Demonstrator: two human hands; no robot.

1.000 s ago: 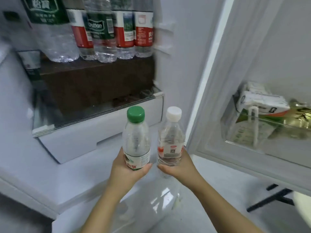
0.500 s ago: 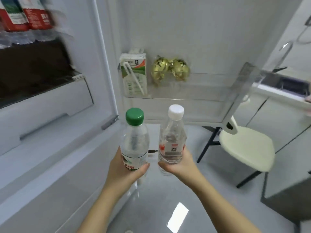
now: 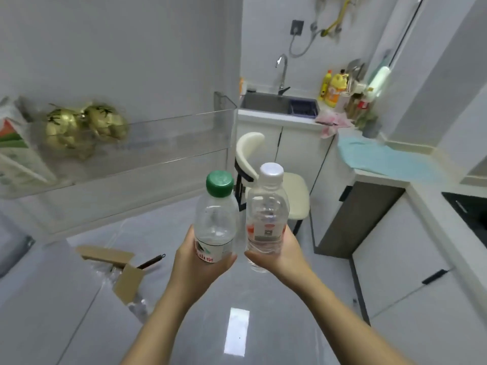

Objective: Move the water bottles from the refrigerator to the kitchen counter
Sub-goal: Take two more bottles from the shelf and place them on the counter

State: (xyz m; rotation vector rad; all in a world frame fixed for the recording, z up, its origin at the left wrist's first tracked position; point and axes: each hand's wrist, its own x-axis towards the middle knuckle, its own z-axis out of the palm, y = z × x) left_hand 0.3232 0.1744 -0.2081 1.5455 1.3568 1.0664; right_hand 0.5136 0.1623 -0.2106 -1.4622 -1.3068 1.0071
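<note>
Because there are two bottles to carry at once, the person holds one in each hand. The left hand grips the green-cap bottle low down, round its label. The right hand grips the white-cap bottle the same way. The fingers of both hands are curled tight round the bottom part of each bottle, so the caps and top halves stick up free above the hands. I think this low grip is a good one, since the bottles stand up straight and can go down flat on their bottoms. The two bottles are side by side and very close; I cannot tell if they touch.

Both bottles are up in the air in front of the person, over the shiny floor. They are out of the refrigerator but not yet on the desk, so the job looks about half done for these two. The desk runs along the right side, well apart from the bottles, with a blue cloth on it and a sink at the far end. A pale chair stands behind the bottles, near the desk, so the person may need to step round it. On the left, the fridge door shelf holds gold things and a carton. A cardboard box lies on the floor below.
</note>
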